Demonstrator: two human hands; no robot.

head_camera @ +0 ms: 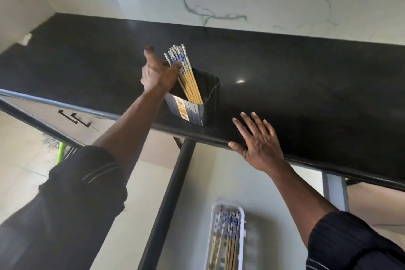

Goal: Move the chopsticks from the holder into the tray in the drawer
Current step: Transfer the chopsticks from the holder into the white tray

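Fingers [175,66] of my left hand [158,72] curl onto chopsticks [186,74] in the holder [197,103]; right hand [258,140] lies spread on the bench [306,85].

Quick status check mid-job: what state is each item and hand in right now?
Holder: upright on the black counter, part full.
Chopsticks in holder: bundled, leaning left.
Left hand: open, fingers touching the bundle.
Right hand: open, flat on the counter edge.
Tray: in the open drawer, some chopsticks already inside.
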